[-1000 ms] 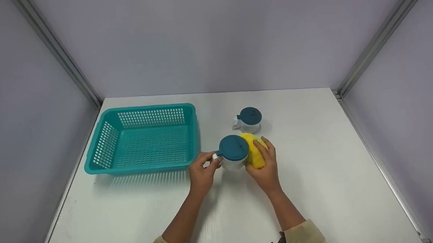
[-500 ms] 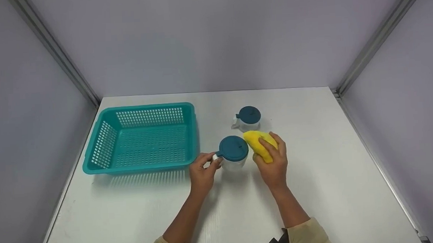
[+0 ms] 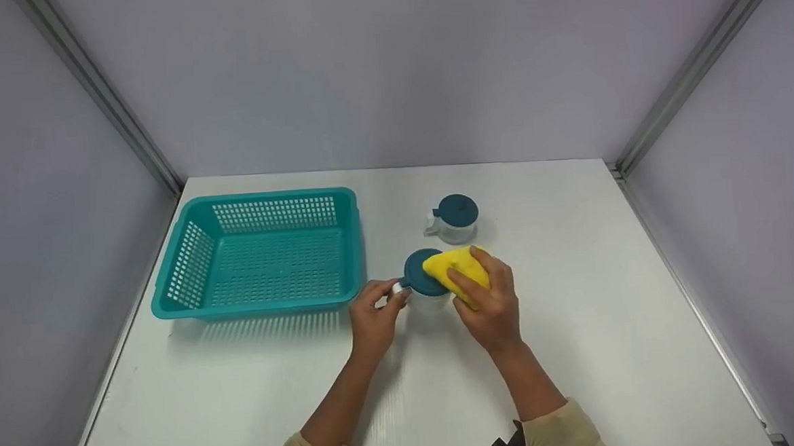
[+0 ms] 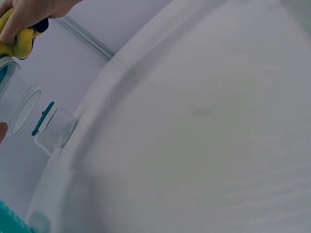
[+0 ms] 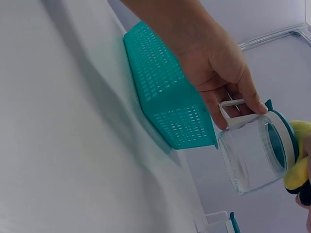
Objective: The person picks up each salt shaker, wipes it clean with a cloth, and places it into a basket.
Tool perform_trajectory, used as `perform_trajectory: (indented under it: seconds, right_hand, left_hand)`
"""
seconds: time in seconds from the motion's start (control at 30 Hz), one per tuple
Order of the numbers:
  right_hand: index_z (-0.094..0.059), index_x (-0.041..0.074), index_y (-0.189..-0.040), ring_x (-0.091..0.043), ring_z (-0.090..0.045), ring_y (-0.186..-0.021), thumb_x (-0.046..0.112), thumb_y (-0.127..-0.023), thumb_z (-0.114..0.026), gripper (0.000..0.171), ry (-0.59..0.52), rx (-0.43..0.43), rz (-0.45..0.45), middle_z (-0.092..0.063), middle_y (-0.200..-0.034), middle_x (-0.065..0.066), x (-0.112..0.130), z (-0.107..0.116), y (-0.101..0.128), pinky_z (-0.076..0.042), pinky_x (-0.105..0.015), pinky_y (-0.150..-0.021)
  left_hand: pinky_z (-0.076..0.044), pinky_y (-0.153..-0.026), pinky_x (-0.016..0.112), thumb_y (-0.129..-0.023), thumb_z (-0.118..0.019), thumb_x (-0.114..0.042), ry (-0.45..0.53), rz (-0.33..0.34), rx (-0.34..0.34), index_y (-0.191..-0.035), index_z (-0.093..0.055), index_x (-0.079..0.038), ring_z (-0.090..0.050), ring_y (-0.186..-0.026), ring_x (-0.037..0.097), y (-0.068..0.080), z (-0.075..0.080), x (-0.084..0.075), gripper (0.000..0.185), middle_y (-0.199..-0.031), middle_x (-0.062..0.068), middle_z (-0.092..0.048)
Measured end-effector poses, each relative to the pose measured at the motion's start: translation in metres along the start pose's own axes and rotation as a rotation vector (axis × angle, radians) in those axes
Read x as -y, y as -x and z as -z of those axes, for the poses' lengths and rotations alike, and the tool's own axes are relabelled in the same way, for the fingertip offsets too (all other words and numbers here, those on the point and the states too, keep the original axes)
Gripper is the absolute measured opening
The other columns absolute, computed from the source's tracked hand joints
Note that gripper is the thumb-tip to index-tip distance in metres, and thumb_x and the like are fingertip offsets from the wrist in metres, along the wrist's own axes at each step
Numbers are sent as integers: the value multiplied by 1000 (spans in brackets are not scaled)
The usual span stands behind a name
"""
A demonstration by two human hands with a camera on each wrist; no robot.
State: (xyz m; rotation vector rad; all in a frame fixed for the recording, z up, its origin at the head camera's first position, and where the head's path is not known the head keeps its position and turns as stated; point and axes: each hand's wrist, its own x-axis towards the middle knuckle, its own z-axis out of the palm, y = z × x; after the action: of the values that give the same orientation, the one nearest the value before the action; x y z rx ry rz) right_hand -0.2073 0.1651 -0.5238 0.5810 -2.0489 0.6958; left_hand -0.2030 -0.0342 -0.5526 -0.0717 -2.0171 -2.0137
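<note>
My left hand (image 3: 373,319) pinches the white handle of a clear jar (image 5: 248,155) with a round teal lid (image 3: 418,271). In the right wrist view the jar is held up off the table, its base toward the tabletop. My right hand (image 3: 493,306) grips a folded yellow cloth (image 3: 459,269) and presses it onto the right side of the lid, covering part of it. A dark patch shows on the cloth's underside in both wrist views. Behind the hands, a second lidded jar (image 3: 457,221) of the same kind stands upright on the table.
A teal plastic basket (image 3: 259,310) with perforated walls sits at the left of the white table (image 3: 613,320), close to my left hand. Grey-white panels (image 3: 389,80) enclose the table at the back and both sides.
The cloth in my right hand moved from the jar's side away to the right, then back left onto the lid. My left hand and its jar stayed nearly in place.
</note>
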Motion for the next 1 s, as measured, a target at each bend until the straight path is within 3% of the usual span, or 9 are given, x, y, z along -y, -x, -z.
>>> perform_trajectory:
  seconds: [0.23,0.43,0.57,0.73,1.0]
  right_hand:
    - [-73,19,-117,-29,-50,-123,-5,-77,-71,47,3,-8,-189,-52,-140,-13,-11,-5,3,-35,-19,-113]
    - [-70,15,-123,-23,-49,-125,-5,-81,-65,46,-215,32,-565,-47,-143,-8,-15,-9,4,-41,-13,-104]
    - [-66,17,-128,-20,-49,-121,-2,-83,-62,48,-346,72,-774,-46,-144,-2,-16,-11,5,-46,-23,-101]
    - [-63,18,-132,-21,-47,-124,0,-85,-62,50,-391,142,-844,-43,-146,-1,-18,-15,9,-45,-38,-106]
    - [-59,19,-136,-23,-43,-132,0,-88,-62,51,-353,241,-842,-39,-149,-1,-18,-21,16,-41,-41,-112]
  left_hand:
    - [-62,-72,28,-86,-76,-11,19,-42,18,-101,-75,-9,-58,-83,15,1,0,10,16,-87,7,-61]
    - [-62,-74,30,-87,-75,-15,55,-46,56,-104,-75,-11,-62,-87,18,1,0,9,17,-90,6,-62]
    - [-62,-74,31,-87,-75,-16,59,-42,69,-104,-75,-12,-63,-88,21,1,0,8,17,-91,5,-63]
    - [-62,-73,32,-88,-74,-14,84,-39,72,-103,-75,-12,-64,-89,20,0,1,6,16,-91,7,-64]
    - [-62,-74,39,-88,-73,-5,135,-15,64,-103,-75,-6,-64,-90,21,-3,3,3,16,-90,7,-63]
